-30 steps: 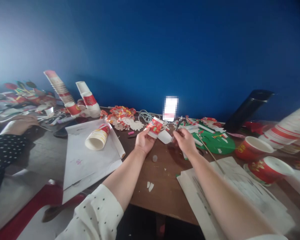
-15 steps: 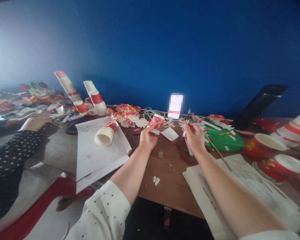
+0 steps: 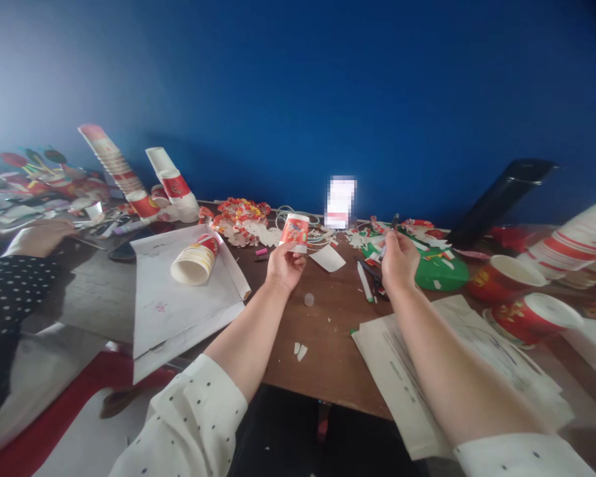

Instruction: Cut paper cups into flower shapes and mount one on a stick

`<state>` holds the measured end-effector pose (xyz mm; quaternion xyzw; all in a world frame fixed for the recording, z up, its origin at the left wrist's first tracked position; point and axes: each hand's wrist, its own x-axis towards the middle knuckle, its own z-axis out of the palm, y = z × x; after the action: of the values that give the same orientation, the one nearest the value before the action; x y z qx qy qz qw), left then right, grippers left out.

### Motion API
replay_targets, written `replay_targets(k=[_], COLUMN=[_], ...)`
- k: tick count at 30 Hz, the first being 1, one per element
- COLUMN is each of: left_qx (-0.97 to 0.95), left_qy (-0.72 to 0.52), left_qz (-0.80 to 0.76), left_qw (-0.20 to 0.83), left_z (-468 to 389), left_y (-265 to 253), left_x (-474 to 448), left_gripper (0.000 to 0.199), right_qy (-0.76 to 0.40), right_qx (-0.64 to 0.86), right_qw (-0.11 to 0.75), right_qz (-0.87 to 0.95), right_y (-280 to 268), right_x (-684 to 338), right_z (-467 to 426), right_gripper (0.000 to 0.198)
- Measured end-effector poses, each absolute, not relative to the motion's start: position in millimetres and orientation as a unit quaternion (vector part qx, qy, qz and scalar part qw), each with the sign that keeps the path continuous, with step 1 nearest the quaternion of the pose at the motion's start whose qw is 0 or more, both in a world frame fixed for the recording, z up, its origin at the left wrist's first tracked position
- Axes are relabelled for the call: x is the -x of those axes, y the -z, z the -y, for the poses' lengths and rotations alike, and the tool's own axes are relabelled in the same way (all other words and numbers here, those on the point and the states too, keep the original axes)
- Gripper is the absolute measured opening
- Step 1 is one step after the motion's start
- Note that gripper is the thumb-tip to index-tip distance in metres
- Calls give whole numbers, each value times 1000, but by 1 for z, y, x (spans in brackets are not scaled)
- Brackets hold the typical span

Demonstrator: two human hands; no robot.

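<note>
A small red-and-white paper cup (image 3: pixel 297 230) with a printed picture is held up by my left hand (image 3: pixel 285 268), fingers closed around its lower side. My right hand (image 3: pixel 400 260) is closed on a pen (image 3: pixel 395 220); the dark end pokes out above the fingers and most of the shaft is hidden. Below and left of that hand, a white marker (image 3: pixel 365 281) lies on the brown table (image 3: pixel 322 358). Between the hands, behind them, is a white paper piece (image 3: pixel 328 259).
Paper cups (image 3: pixel 195 262) lie on a white sheet at left, near a co-worker's hand (image 3: pixel 42 236). Cut paper scraps (image 3: pixel 243 218), a lit phone (image 3: pixel 341 202), and a green disc (image 3: pixel 447 275) line the back. Papers (image 3: pixel 397 371) and red cups (image 3: pixel 506 277) are at right.
The view has shifted slightly, so the table things appear further left. My right hand has moved right, away from the cup, and the pen is less visible. My left hand still holds the cup.
</note>
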<state>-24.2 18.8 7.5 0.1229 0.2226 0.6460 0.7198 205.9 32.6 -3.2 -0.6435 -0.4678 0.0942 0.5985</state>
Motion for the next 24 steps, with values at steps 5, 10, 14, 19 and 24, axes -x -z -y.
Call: replay_targets(k=[5, 10, 14, 19, 24], left_qx=[-126, -125, -122, -121, -128], left_qy=[-642, -640, -641, -638, -626], left_qz=[-229, -222, -215, -217, -232], left_qw=[721, 725, 726, 729, 733], left_z=[-19, -19, -19, -17, -16], left_y=[-6, -6, -6, -6, -7], left_x=[24, 22, 21, 20, 19], left_gripper=[13, 13, 14, 14, 15], right_qy=[-137, -125, -98, -73, -70], right_qx=[622, 629, 630, 616, 569], right_qw=[619, 537, 453, 428, 472], right_qz=[461, 549, 623, 658, 669], right_y=[-2, -4, 3, 7, 5], right_x=[-197, -183, -176, -168, -161], right_z=[-26, -14, -9, -6, -3], right_gripper=[31, 43, 45, 44, 43])
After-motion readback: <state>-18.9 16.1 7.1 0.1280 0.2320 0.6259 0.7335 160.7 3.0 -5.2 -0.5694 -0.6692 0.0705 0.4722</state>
